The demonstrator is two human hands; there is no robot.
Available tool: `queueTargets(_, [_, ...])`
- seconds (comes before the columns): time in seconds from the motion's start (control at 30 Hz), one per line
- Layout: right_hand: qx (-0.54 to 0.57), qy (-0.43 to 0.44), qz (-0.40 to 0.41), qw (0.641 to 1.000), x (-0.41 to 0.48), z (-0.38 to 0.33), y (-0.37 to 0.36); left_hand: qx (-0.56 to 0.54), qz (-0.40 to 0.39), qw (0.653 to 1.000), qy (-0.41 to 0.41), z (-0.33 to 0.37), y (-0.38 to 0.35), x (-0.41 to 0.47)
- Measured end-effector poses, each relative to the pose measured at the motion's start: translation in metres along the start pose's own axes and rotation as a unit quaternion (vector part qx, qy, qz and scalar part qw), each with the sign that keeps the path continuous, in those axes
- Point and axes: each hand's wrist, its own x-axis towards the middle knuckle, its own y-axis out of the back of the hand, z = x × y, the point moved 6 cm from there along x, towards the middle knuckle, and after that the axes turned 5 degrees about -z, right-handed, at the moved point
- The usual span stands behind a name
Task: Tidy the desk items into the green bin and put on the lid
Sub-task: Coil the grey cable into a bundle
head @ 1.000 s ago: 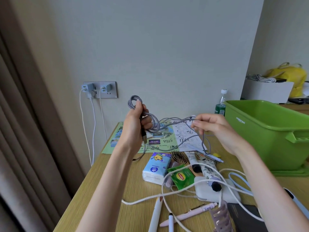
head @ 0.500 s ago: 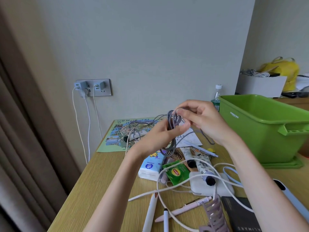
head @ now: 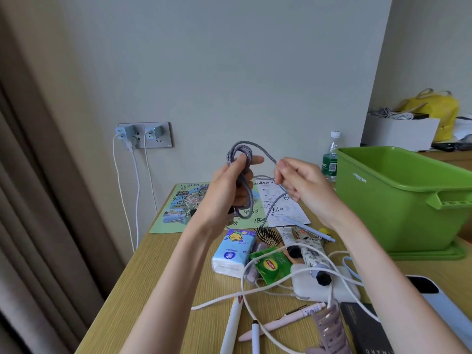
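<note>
My left hand (head: pixel 229 190) grips a coil of grey braided cable (head: pixel 240 152) above the desk, with loops standing over my thumb and hanging below my fingers. My right hand (head: pixel 301 185) pinches the cable's loose strand just right of the coil. The green bin (head: pixel 398 198) stands open at the right on its flat green lid (head: pixel 429 254). Loose items lie on the desk below my hands: a tissue pack (head: pixel 233 251), a green tea packet (head: pixel 272 265), a hairbrush (head: pixel 268 235), tubes, a white power bank (head: pixel 324 290), pens and a white cable (head: pixel 255 292).
A map sheet (head: pixel 178 208) and a receipt (head: pixel 281 208) lie at the desk's back. A water bottle (head: pixel 330 159) stands by the wall behind the bin. Wall chargers (head: pixel 143 134) with hanging cords are at left, beside a curtain. A hair claw (head: pixel 329 330), dark book and phone sit near the front.
My hands have separated after meeting half a second ago. The left hand has risen with the grey coil, which holds more loops, and the right has drawn the loose strand out to the right.
</note>
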Motion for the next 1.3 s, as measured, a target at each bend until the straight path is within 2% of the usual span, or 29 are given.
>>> queueTargets(0.27, [0.050,-0.031,-0.094,0.994,-0.001,-0.011,-0.024,0.006,-0.004,0.999,-0.040,0.009,-0.013,-0.006])
queueTargets(0.43, [-0.006,-0.047,-0.143,0.989,-0.006,-0.007,-0.025,-0.012,0.044,0.998,-0.053,0.012,0.000,-0.005])
queueTargets(0.5, [-0.034,-0.049,-0.139,0.988,-0.007,-0.006,-0.018,-0.026,0.075,0.995,-0.054,0.011,0.011,-0.003])
queueTargets(0.67, [-0.102,-0.055,-0.077,0.990,-0.007,0.005,0.007,-0.175,0.112,0.976,-0.056,0.006,0.027,0.002])
queueTargets(0.8, [-0.122,-0.061,-0.020,0.991,-0.009,0.013,0.024,-0.194,0.144,0.969,-0.049,0.001,0.036,0.002])
queueTargets(0.9, [-0.089,-0.066,-0.014,0.994,-0.010,0.017,0.028,-0.111,0.158,0.980,-0.044,-0.003,0.042,0.000])
queueTargets(1.0, [-0.025,-0.048,-0.015,0.998,-0.010,0.014,0.029,0.097,0.179,0.978,-0.043,-0.005,0.049,-0.002])
queueTargets(1.07, [0.034,-0.030,-0.021,0.999,-0.011,0.009,0.028,0.190,0.161,0.968,-0.030,-0.007,0.046,-0.003])
queueTargets(1.17, [0.102,-0.013,-0.042,0.994,-0.010,0.003,0.027,0.228,0.101,0.968,-0.036,-0.010,0.033,0.000])
queueTargets(1.3, [0.119,-0.021,-0.060,0.991,-0.008,-0.007,0.022,0.256,-0.010,0.964,-0.070,-0.006,0.003,-0.003])
